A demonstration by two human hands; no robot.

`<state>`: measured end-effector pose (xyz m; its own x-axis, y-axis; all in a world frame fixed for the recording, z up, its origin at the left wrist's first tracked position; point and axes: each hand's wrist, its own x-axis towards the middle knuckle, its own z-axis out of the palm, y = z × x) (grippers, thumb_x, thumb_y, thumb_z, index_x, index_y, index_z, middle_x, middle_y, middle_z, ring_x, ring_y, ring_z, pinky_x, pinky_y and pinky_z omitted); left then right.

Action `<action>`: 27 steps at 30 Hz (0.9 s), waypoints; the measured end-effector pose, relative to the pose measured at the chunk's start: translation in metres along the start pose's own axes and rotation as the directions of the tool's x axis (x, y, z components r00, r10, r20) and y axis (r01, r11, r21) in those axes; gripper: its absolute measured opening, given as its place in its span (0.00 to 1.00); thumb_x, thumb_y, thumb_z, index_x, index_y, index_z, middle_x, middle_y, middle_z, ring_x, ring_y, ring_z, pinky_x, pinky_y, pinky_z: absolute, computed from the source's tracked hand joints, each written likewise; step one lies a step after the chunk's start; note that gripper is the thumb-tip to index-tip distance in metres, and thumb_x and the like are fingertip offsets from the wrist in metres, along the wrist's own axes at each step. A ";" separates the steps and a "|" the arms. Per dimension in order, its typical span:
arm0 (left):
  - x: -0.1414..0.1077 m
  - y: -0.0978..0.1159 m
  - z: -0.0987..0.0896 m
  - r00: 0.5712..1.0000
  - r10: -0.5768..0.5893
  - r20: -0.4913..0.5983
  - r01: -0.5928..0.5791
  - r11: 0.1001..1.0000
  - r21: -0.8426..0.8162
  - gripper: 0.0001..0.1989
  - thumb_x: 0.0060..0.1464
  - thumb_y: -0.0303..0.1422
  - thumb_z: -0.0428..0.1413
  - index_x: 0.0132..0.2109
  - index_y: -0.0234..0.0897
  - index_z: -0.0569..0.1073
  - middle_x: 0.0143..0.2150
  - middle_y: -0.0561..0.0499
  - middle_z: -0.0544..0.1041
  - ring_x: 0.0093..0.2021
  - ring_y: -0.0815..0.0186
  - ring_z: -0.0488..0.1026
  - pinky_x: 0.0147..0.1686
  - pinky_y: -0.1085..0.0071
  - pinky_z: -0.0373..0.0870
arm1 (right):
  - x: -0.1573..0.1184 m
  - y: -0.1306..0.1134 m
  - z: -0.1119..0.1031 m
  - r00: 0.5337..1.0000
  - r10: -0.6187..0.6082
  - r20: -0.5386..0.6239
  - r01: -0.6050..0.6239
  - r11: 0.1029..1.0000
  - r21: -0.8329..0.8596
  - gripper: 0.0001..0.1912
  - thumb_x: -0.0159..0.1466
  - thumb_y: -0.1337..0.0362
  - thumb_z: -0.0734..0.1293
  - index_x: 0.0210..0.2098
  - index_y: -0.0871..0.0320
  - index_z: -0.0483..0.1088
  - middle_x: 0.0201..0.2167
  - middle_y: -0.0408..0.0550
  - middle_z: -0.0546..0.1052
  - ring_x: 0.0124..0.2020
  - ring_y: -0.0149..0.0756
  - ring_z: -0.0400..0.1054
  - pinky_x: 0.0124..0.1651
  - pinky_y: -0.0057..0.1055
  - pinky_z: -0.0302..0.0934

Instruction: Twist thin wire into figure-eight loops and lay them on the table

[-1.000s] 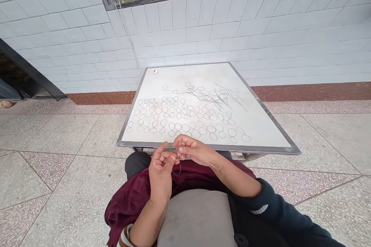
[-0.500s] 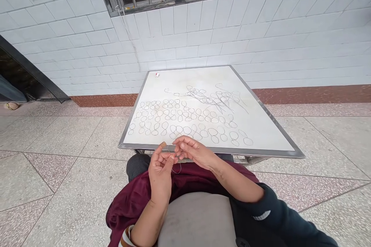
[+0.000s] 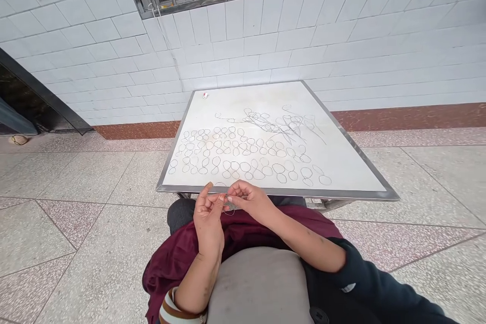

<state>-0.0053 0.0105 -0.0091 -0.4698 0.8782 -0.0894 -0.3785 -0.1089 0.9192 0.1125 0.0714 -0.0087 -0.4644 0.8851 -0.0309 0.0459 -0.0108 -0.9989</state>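
In front of my lap, just past the table's near edge, my left hand (image 3: 208, 228) pinches a thin wire (image 3: 229, 214) between thumb and fingers. A fine loop of it curves below the fingertips and another arc shows above them. My right hand (image 3: 254, 205) meets the left, its thumb and forefinger closed on the same wire. The exact shape of the wire between the fingertips is hidden. Beyond the hands, on the white table (image 3: 353, 177), lie rows of thin wire figure-eights (image 3: 245, 163). Behind these rows is a loose tangle of longer looped wires (image 3: 271, 124).
A small white and red object (image 3: 205, 95) sits at the table's far left corner. The table has a grey metal rim (image 3: 281, 192) and stands near a white tiled wall (image 3: 261, 55) with a barred window. Dark red cloth (image 3: 170, 263) covers my lap.
My right hand's fingers, which were raised and apart, have come down and closed on the wire beside my left fingertips. The view has shifted slightly.
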 end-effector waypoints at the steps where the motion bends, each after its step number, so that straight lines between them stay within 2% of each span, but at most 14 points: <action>1: 0.000 0.000 0.000 1.000 -0.011 0.005 0.011 1.000 -0.007 0.27 0.51 0.32 0.62 0.57 0.37 0.67 0.33 0.53 0.76 0.35 0.69 0.73 0.35 0.73 0.70 | 0.000 -0.001 0.000 1.000 0.004 -0.001 -0.004 1.000 0.000 0.06 0.57 0.61 0.67 0.33 0.56 0.69 0.30 0.43 0.73 0.32 0.33 0.65 0.39 0.32 0.60; 8: 0.000 0.004 0.000 0.999 -0.024 0.048 0.023 1.000 0.013 0.26 0.53 0.33 0.61 0.58 0.38 0.67 0.37 0.51 0.77 0.37 0.69 0.74 0.40 0.70 0.71 | 0.002 -0.004 -0.003 0.999 0.038 0.009 -0.038 0.999 0.023 0.06 0.56 0.61 0.67 0.31 0.56 0.70 0.29 0.42 0.71 0.30 0.30 0.62 0.36 0.29 0.57; 12: 0.001 0.004 -0.001 0.998 -0.031 0.056 0.030 0.999 0.029 0.25 0.53 0.33 0.61 0.58 0.37 0.67 0.38 0.50 0.78 0.36 0.69 0.74 0.39 0.70 0.71 | 0.005 -0.002 -0.004 0.999 0.046 0.005 -0.046 0.999 0.021 0.06 0.56 0.61 0.68 0.31 0.56 0.69 0.28 0.40 0.70 0.29 0.30 0.61 0.34 0.28 0.56; 22: 0.006 0.003 -0.005 0.998 -0.045 0.034 0.042 0.996 0.081 0.27 0.50 0.33 0.63 0.57 0.36 0.67 0.35 0.50 0.80 0.34 0.68 0.74 0.35 0.71 0.71 | 0.011 0.008 -0.001 0.998 0.044 0.045 -0.045 0.999 0.014 0.07 0.57 0.60 0.68 0.30 0.56 0.67 0.27 0.41 0.70 0.28 0.31 0.61 0.34 0.30 0.56; 27: 0.009 -0.002 -0.009 1.000 -0.025 0.011 0.024 0.997 0.069 0.28 0.46 0.34 0.65 0.55 0.34 0.69 0.30 0.52 0.78 0.29 0.68 0.73 0.32 0.71 0.70 | 0.014 0.015 0.003 0.998 0.029 0.057 -0.029 1.000 0.005 0.07 0.56 0.60 0.68 0.31 0.55 0.67 0.26 0.40 0.69 0.28 0.33 0.62 0.33 0.30 0.56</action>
<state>-0.0156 0.0149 -0.0152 -0.4517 0.8856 -0.1081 -0.3341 -0.0555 0.9409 0.1043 0.0819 -0.0239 -0.5123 0.8566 -0.0615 0.0550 -0.0387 -0.9977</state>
